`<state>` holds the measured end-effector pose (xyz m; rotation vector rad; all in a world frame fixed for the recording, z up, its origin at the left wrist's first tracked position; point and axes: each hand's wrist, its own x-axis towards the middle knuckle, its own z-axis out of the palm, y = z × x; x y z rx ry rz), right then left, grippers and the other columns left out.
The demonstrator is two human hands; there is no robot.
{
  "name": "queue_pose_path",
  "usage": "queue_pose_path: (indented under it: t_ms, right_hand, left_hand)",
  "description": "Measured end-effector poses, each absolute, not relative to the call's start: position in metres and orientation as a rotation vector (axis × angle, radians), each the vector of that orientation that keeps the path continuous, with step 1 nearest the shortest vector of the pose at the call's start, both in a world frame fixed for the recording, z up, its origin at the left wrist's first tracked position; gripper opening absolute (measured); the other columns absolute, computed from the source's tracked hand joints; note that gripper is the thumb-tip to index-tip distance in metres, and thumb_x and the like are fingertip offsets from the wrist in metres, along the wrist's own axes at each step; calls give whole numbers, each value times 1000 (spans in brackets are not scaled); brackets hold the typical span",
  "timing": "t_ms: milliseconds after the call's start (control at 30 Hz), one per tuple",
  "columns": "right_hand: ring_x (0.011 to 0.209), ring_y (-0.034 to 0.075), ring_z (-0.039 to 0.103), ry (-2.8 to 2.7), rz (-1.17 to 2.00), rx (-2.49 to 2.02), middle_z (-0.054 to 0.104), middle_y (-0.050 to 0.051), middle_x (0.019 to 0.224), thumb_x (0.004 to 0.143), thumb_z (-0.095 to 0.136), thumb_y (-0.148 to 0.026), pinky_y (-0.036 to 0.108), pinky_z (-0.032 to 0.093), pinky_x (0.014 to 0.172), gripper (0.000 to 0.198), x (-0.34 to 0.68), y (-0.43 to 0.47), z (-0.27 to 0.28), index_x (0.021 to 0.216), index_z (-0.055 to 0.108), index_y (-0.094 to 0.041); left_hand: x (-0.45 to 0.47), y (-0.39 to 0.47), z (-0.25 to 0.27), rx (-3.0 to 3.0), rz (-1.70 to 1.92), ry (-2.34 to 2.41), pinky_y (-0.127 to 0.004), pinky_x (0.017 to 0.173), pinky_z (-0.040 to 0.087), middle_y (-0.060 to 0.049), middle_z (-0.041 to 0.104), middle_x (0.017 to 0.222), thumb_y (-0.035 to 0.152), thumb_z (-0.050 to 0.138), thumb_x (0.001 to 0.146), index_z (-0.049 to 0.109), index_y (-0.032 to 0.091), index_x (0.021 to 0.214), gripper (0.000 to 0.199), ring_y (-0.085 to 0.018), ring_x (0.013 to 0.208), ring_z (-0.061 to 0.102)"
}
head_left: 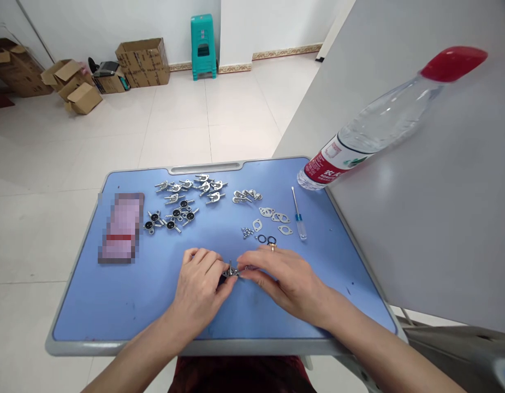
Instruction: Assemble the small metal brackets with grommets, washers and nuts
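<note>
Near the front middle of the blue table (154,305), a small metal valve (231,271) with an upright pin or stem is between my two hands. My left hand (201,281) grips it from the left, thumb and fingers closed round its body. At its right end are the pinched thumb and forefinger of my right hand (283,275); the exact contact is partly hidden. Just beyond the right hand lie black O-rings (261,238), a pile of small screws (247,233) and flat metal plates (285,230) with holes.
More metal valves (205,188) lie at the back left, several with black discs (171,224). Small levers (246,195) sit behind the plates. A screwdriver (300,224) and a large water bottle (338,147) are right. A blurred phone-like object (122,226) lies left. Beyond are a stool (203,46) and cartons (143,63).
</note>
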<state>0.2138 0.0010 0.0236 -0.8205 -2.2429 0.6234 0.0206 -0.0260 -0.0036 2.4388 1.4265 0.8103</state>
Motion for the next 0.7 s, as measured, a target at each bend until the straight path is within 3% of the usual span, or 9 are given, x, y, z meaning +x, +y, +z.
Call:
queue_pose_path:
  t_ms: [100,233,400,500,600,700]
  right_hand:
    - [64,14,60,-2300,579,-797,68,3,81,101,39,-23,26,47,59,15,214,2,27,107,52,-19]
    - [83,15,63,-2336,694,-739,68,7,95,100,31,-15,27,51,69,24,215,2,34,117,48,-19]
    - [65,12,61,-2327,349,-690,66,2,80,96,40,-7,23,45,55,24,209,-1,26,115,52,-18]
    - [60,13,59,-2315,230,-737,65,1,74,97,46,-16,24,43,50,17,208,-2,24,112,53,-18]
    - [74,16,64,-2352,419,-758,68,7,89,100,37,-20,27,50,58,26,210,-1,30,125,45,-15]
    - [87,17,64,-2346,520,-723,68,10,101,99,33,-10,28,53,67,35,213,0,34,133,39,-15]
  left_hand:
    - [21,-26,-4,2442,810,1421,-36,73,37,-1,67,82,20,59,89,58,19,83,6,-18,76,59]
    - [21,-26,-3,2449,809,1417,-36,72,37,-1,65,79,19,56,90,58,19,81,8,-18,74,57]
    - [21,-26,-2,2449,821,1417,-36,71,37,-2,64,76,22,47,95,56,18,76,21,-18,72,54]
    - [21,-26,-3,2435,820,1416,-36,72,37,-2,64,76,22,47,95,56,18,77,20,-18,72,54]
    - [20,-26,-3,2435,789,1415,-36,73,37,-2,64,78,22,52,93,57,18,80,14,-18,74,55]
    - [20,-26,-3,2446,774,1422,-36,72,36,-2,63,76,21,55,92,56,18,79,13,-18,74,54]
